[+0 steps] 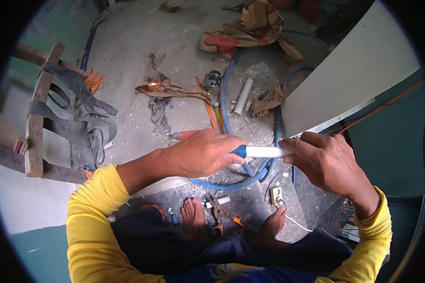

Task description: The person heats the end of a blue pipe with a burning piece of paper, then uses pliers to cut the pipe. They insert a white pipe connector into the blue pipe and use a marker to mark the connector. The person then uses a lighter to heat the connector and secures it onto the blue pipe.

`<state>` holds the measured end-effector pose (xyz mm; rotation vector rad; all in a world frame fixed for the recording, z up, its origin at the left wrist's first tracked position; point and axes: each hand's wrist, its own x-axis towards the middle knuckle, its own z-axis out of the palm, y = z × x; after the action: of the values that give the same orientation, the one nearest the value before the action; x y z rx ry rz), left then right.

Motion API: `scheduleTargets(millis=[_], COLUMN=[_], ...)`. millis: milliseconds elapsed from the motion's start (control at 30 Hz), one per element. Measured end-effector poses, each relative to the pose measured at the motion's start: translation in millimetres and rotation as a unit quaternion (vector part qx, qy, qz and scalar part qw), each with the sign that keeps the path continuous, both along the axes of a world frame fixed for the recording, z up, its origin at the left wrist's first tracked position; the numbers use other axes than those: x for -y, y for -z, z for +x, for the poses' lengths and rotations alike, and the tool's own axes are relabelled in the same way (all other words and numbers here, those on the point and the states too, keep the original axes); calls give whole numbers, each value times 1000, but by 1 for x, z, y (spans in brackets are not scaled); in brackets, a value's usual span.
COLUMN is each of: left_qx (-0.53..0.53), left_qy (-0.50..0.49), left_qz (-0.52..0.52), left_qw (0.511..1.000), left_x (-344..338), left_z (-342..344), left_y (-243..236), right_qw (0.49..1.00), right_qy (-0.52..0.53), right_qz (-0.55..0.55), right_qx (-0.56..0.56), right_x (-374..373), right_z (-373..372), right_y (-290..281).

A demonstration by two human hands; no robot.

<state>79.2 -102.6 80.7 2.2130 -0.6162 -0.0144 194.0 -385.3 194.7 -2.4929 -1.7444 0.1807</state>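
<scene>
Both hands are up over the floor with a short white plastic pipe (265, 152) held level between them. My left hand (205, 153) is closed around a blue piece (240, 151) at the pipe's left end; most of that piece is hidden in the fingers. My right hand (320, 158) pinches the pipe's other end between thumb and fingers. Just beyond my left hand shows a red-handled tool (193, 134) with a grey tip, partly covered by the hand. Between my bare feet lie pliers (217, 207) and a white pipe offcut (218, 202).
A cardboard strip (179, 89) burns with a small flame on the floor, near a dark can (212, 81). Blue hose (227, 89) loops past another white pipe (243, 96). A socket block (276, 195) sits by my right foot. Left stands a wooden frame (35, 127) with grey straps.
</scene>
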Motion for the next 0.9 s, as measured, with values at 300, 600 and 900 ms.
scheduleTargets(millis=[300,600,900], left_qx=[-210,-211,-64], left_qy=[-73,-67,-73], left_qz=[-234,-245,-154], left_qw=[947,944,983], left_x=[-6,2,11], left_z=[4,7,1], left_y=[-10,-21,-26], right_qw=[996,995,985], right_qy=[9,-12,-36], right_qz=[44,68,86], right_qx=[72,68,149], right_x=[2,7,16], right_z=[5,6,-5], right_y=[-4,-8,-10])
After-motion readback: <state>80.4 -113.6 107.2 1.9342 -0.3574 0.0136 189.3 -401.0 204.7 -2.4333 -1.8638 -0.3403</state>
